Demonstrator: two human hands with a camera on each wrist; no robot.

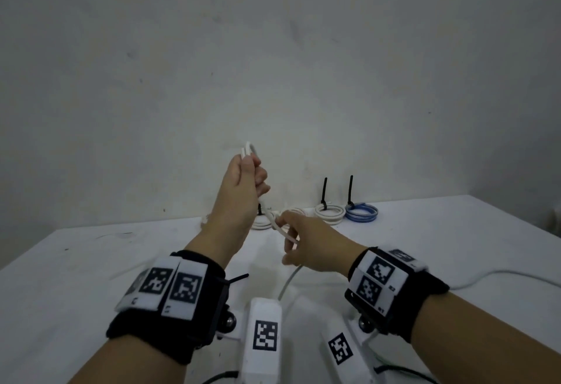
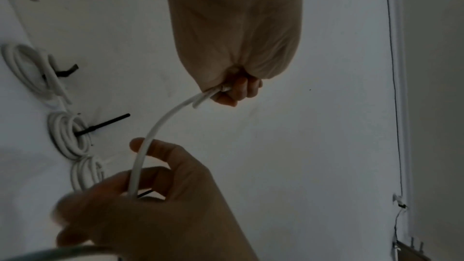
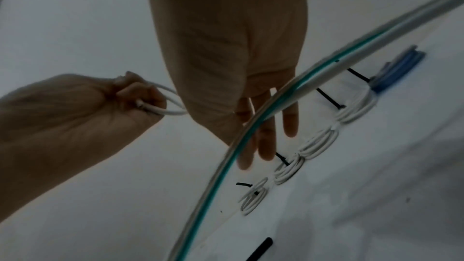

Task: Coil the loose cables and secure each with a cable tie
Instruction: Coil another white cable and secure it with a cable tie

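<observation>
The left hand (image 1: 243, 183) was raised well above the tabletop (image 1: 91, 262), its grip pressed together round a small loop of the white cable (image 1: 280, 228), the bend of the loop poking out above the curled fingers (image 2: 241, 88). From that fist the cable ran down and toward the person to the right hand (image 1: 306, 247), which hung lower and nearer. There the cable lay between the thumb and the forefinger, with the other fingers (image 3: 288, 122) spread fairly straight; whether that grip pinched the cable or only guided it, I could not tell. Below the right hand the cable dropped on to the tabletop and trailed away to the person's right. Beyond both hands, along the far edge of the tabletop by the wall (image 1: 273, 49), a row of finished coils lay side by side, some touching their neighbours. Farthest to the right of the grips sat a blue coil (image 1: 361, 213), and just beside it a white coil (image 1: 329, 212), each bound by a black cable tie (image 1: 324, 192) whose tail stood upright. More white coils lay behind the hands, partly hidden by them. A loose black tie (image 3: 260, 249) lay on the tabletop nearer the person.
</observation>
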